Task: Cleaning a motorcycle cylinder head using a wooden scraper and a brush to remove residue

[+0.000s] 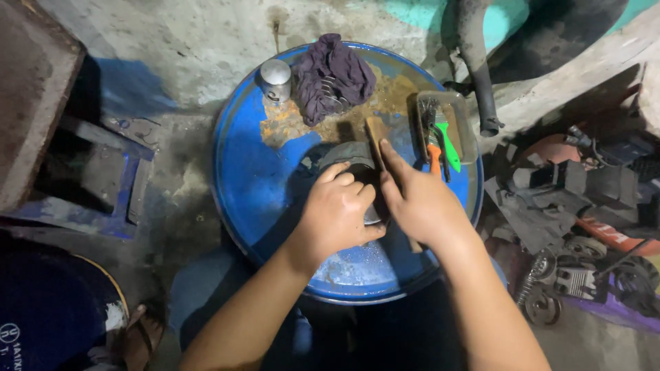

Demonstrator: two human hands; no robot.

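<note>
A dark round metal part (352,156) lies on the rusty blue drum top (251,178). My left hand (337,214) is curled over the part's near side and grips it. My right hand (419,199) holds a wooden-handled tool (377,136) against the part, its index finger stretched along the handle; the tool's working end is hidden under my hands.
On the drum's far side stand a shiny metal cup (276,80) and a crumpled purple rag (333,75). A small tray (462,124) at the right holds brushes with green and orange handles. Engine parts and springs (564,275) litter the floor at right; a blue stand (96,178) is at left.
</note>
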